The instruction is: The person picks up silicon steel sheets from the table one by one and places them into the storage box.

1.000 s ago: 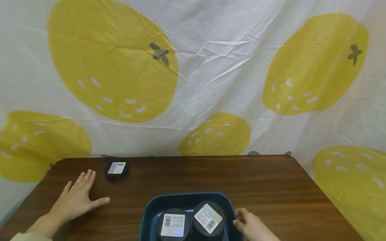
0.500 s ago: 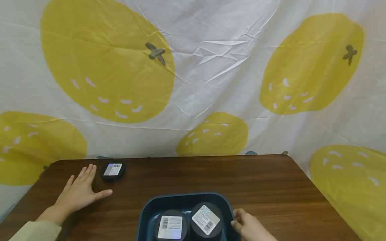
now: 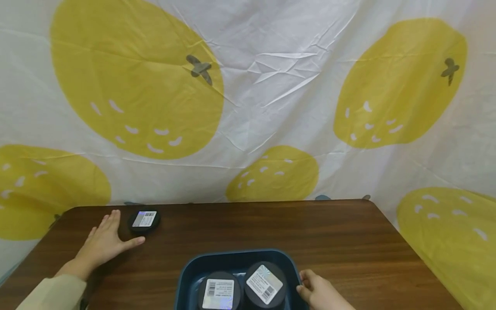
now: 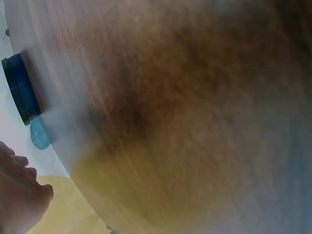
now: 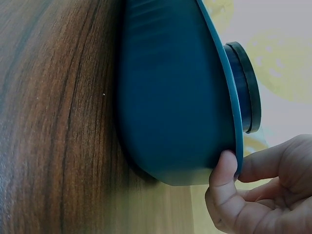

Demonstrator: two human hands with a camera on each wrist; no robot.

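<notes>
At the back left of the table lies a low round black container [image 3: 144, 223] with a white barcode label on its lid. My left hand [image 3: 102, 243] is just to its left, fingers stretched forward and thumb spread toward its near side; whether it touches the container I cannot tell. In the left wrist view the container [image 4: 22, 88] appears apart from the fingers [image 4: 19, 195]. My right hand [image 3: 321, 290] pinches the right rim of a dark blue tray [image 3: 236, 253] between thumb and fingers, plain in the right wrist view of the tray wall [image 5: 173, 92].
Inside the tray stand two similar black-lidded containers, a left one [image 3: 219, 292] and a right one [image 3: 265, 284], side by side with labels up. The wooden table [image 3: 348, 241] ends at the back against a white cloth [image 3: 286, 99] printed with yellow fruit.
My left hand has moved forward and right, closer to the container at the back. The right hand stays at the tray rim. The head view has shifted slightly.
</notes>
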